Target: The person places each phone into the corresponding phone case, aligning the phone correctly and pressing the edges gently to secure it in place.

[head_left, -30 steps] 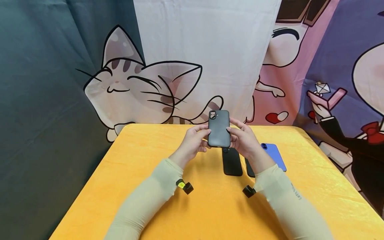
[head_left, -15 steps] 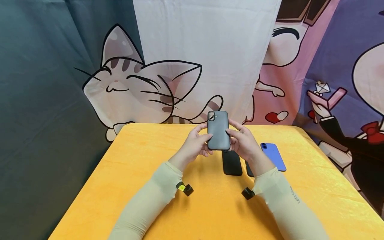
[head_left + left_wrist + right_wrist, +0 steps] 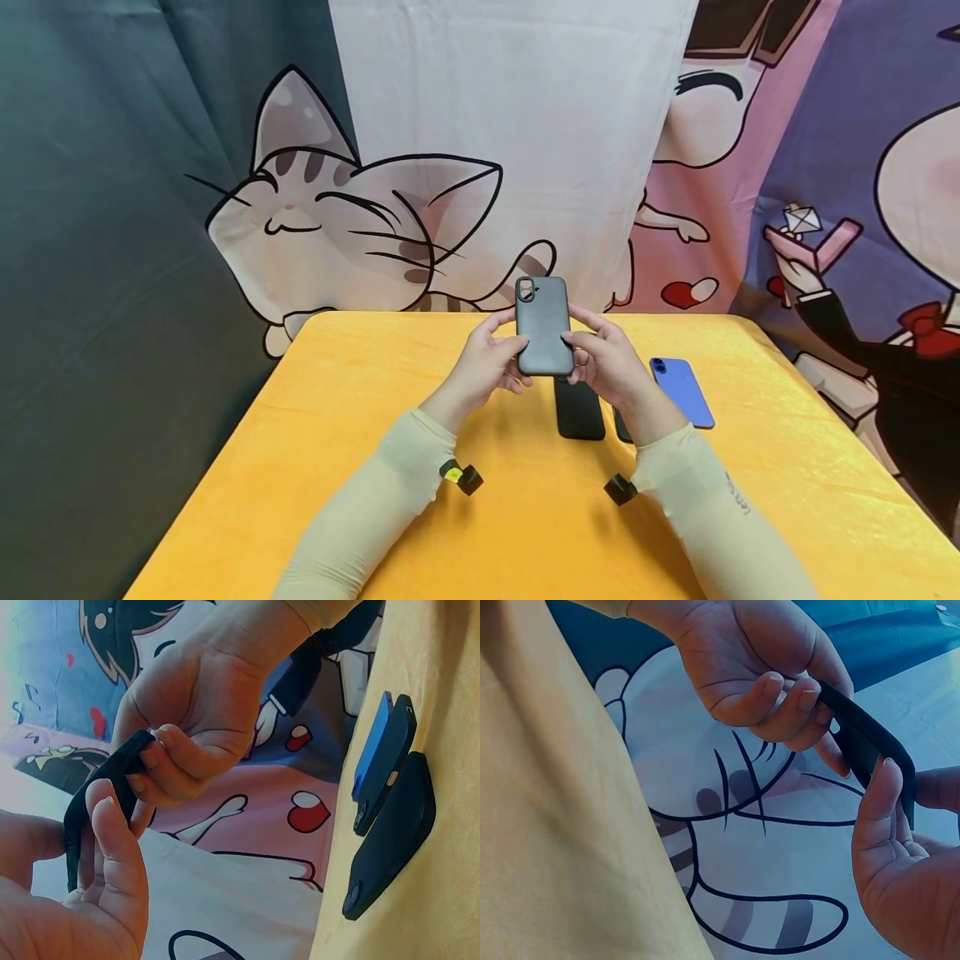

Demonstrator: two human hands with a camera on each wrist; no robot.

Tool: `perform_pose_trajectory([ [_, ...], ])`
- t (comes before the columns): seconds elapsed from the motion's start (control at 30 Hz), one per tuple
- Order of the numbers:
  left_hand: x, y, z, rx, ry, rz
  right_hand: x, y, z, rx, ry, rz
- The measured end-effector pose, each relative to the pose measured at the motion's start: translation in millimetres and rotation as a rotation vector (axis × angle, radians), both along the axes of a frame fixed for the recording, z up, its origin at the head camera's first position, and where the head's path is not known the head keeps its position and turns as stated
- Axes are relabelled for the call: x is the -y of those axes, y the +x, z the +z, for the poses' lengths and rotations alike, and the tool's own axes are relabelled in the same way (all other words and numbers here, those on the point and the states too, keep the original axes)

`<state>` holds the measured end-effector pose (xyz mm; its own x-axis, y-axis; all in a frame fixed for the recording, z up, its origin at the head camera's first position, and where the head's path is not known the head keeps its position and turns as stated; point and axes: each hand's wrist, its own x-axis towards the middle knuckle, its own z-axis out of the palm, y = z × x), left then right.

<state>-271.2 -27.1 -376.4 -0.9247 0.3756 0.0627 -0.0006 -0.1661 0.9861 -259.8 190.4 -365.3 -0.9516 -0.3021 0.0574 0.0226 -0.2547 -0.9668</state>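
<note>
in the head view, the left hand (image 3: 486,358) and right hand (image 3: 606,357) pinch opposite sides of a black phone case (image 3: 544,335), raised over the yellow-covered table (image 3: 532,525). backdrop (image 3: 480,100) shows through its camera cutout (image 3: 526,289), so it seems to hold no phone. lower than the case and partly behind it lies a black phone (image 3: 580,410); farther to its right, a blue phone (image 3: 684,393). if either pinch slackened on that smooth surface, the case could drop onto the black phone.

the left wrist view reveals a second dark phone (image 3: 387,765), right of the case, mostly hidden from the head by the right arm. here the case looks bowed; overbending might crease it.

the right wrist view lacks the phones but shows fingertips (image 3: 886,780) on the case's far side.
</note>
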Motion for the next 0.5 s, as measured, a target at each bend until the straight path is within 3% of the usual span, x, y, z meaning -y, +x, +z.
perform_pose_trajectory([
  [0.5,0.3,6.7,-0.1,-0.012,0.004,0.021,-1.2,1.3,-2.5,-0.006,-0.007,0.014],
])
